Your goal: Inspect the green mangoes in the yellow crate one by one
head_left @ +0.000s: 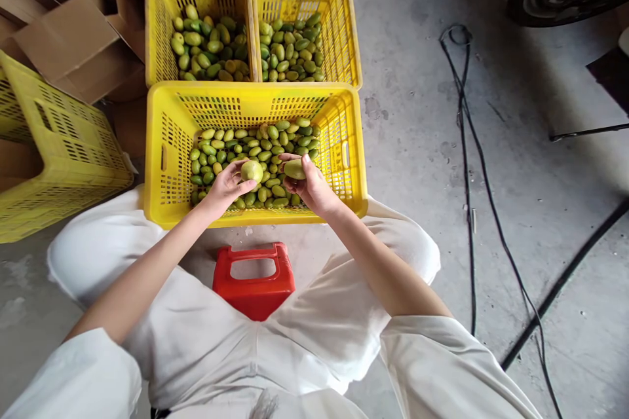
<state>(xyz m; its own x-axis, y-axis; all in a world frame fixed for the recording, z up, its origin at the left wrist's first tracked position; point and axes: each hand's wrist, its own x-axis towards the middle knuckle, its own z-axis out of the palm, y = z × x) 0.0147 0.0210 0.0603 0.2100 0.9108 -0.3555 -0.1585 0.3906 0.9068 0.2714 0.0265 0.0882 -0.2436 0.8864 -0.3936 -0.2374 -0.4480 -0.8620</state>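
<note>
My left hand (227, 187) is closed around a pale green fruit (251, 171) held over the near yellow crate (156, 163). My right hand (310, 184) grips a second, darker green fruit (294, 169) just to the right of it. Both hands hover above the heap of small green fruits (255, 147) lying in that crate. The two held fruits are a short gap apart.
Two more yellow crates (157, 19) (350, 26) with green fruits stand behind the near one. A tipped yellow crate (59, 144) and cardboard boxes (69, 39) lie at left. A red stool (253, 281) is between my knees. Black cables (466, 163) run over the concrete floor at right.
</note>
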